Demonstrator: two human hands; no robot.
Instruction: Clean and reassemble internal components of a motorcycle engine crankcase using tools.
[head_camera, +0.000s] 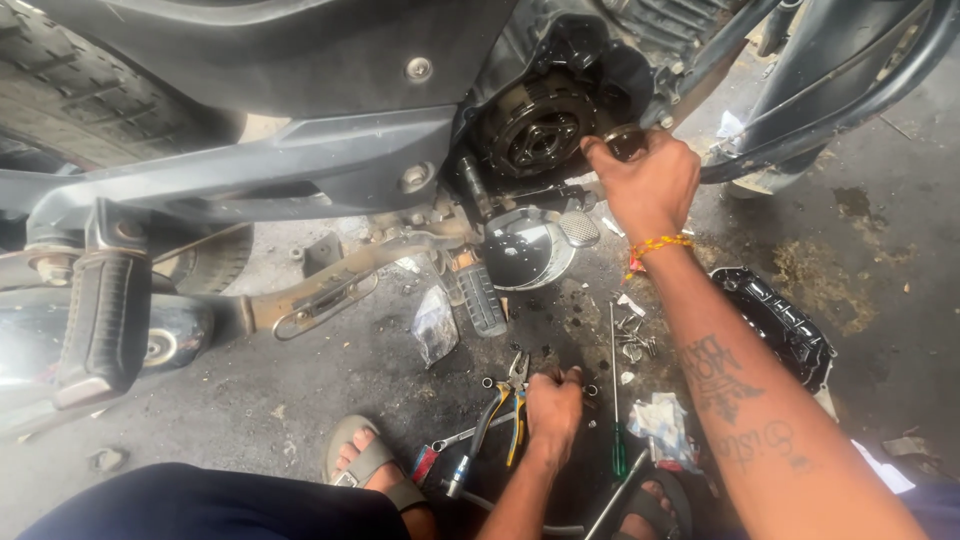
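Head view
Right hand (648, 185): raised at about 1 o'clock, fingers curled shut round a small round metal part (625, 141), held just beside the open engine case.
Clutch assembly (540, 128): round, dark and exposed in the motorcycle's engine, just to the 9 o'clock side of the right hand.
Left hand (553, 405): down at 6 o'clock, knuckles up, fingers bent onto the oily floor among small sockets; whether it grips anything cannot be told.
Pliers (508, 410): yellow-and-blue handles, lying just at the left hand's 9 o'clock side.
Screwdriver (616, 400): green handle, long shaft pointing to 12 o'clock, at the left hand's 3 o'clock side.
Engine cover (780, 325): black, lying on the floor at 3 o'clock, beyond the right forearm.
Footpeg (105, 310): rubber-clad, at 9 o'clock.
Sandalled foot (370, 465): at 7 o'clock.
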